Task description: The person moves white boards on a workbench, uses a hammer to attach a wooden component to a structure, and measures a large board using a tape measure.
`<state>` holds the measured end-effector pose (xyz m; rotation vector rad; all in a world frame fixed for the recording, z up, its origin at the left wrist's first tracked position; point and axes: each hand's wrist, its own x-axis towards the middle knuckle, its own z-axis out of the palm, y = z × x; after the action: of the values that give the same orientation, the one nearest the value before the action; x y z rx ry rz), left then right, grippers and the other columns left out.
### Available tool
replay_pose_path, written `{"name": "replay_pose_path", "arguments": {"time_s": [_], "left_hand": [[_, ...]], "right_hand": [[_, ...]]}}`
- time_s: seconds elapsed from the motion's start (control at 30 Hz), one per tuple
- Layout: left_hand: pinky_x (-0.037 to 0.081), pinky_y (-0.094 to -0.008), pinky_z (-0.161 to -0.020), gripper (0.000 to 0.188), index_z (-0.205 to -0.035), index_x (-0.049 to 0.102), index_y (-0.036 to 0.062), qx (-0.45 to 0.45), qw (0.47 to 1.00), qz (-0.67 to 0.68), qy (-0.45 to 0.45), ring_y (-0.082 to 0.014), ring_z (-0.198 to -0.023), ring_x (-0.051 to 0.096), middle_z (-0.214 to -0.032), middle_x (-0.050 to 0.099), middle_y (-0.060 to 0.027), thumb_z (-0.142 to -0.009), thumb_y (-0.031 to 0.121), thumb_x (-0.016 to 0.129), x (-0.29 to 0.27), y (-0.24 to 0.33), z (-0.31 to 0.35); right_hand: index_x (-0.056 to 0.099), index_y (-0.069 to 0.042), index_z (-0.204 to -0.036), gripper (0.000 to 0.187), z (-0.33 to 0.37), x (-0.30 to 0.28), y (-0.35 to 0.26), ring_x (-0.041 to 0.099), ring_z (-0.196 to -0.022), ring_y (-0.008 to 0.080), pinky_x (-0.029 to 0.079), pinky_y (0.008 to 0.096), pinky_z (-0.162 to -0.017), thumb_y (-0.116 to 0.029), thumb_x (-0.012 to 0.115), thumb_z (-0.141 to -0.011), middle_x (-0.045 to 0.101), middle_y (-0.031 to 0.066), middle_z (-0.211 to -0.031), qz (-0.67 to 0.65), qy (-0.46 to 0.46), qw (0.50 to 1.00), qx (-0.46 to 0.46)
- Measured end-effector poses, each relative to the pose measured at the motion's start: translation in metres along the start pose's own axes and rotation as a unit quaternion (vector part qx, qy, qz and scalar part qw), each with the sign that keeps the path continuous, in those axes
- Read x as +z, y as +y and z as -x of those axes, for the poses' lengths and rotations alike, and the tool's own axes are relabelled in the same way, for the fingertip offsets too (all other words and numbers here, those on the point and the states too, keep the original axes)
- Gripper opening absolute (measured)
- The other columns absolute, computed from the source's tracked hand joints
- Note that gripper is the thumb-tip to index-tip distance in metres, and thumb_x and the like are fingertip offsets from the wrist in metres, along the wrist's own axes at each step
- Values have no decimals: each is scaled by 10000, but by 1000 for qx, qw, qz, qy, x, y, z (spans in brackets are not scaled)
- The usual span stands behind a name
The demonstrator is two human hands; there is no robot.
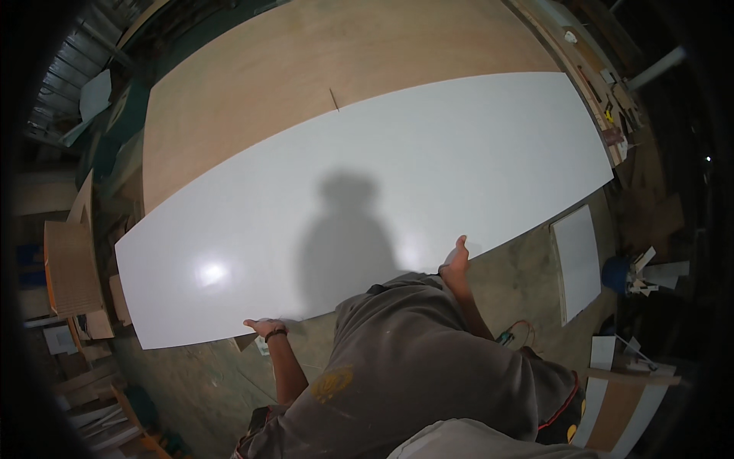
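A large white panel (489, 161) lies over a tan wooden board (237, 92), its near long edge close to my body. My left hand (267, 327) grips that edge, thumb on the top face and the other fingers hidden beneath. Farther right along the same edge, my right hand (456, 264) holds on with its thumb raised above the surface and its fingers mostly hidden. My shadow falls across the panel's middle. At the panel's far edge, a thin dark mark or slit (334, 99) shows on the tan board.
On the right floor are a smaller white panel (579, 260) and a blue bucket (616, 273) with offcuts. A green tool with a cord (505, 337) lies by my right leg. Cardboard boxes (73, 268) stand left. Small tools (609, 113) line the board's right side.
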<state>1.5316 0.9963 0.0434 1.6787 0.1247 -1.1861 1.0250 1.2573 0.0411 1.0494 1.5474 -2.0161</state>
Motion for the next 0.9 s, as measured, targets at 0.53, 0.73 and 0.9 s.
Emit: {"name": "replay_pose_path", "arguments": {"time_s": [0.53,0.73,0.9], "left_hand": [[241,-494,-1224,1073,-1559,279,-28,1,998,-63,-24,-323,-1464,350,-1624,318,-168,-923,835,271,11,-7,-20],[247,-495,-1225,1118,-1560,252,-64,11,995,-86,-44,-349,-1479,328,-1641,278,-199,-913,848,252,31,-15,-23],[269,-487,-1216,1135,-1553,246,-82,27,992,-121,-19,-361,-1453,371,-1596,361,-214,-908,852,260,36,-15,2]], "right_hand": [[411,187,-1387,975,-4,17,7,407,-1290,327,361,416,-1083,-589,713,-881,415,253,-1385,254,103,951,-144],[369,207,-1420,1046,-12,33,6,413,-1430,368,353,434,-1164,-556,781,-834,405,322,-1528,79,144,986,-21],[402,205,-1398,1002,-16,33,17,453,-1400,369,382,423,-1143,-514,805,-827,443,317,-1502,70,159,983,-55]]}}
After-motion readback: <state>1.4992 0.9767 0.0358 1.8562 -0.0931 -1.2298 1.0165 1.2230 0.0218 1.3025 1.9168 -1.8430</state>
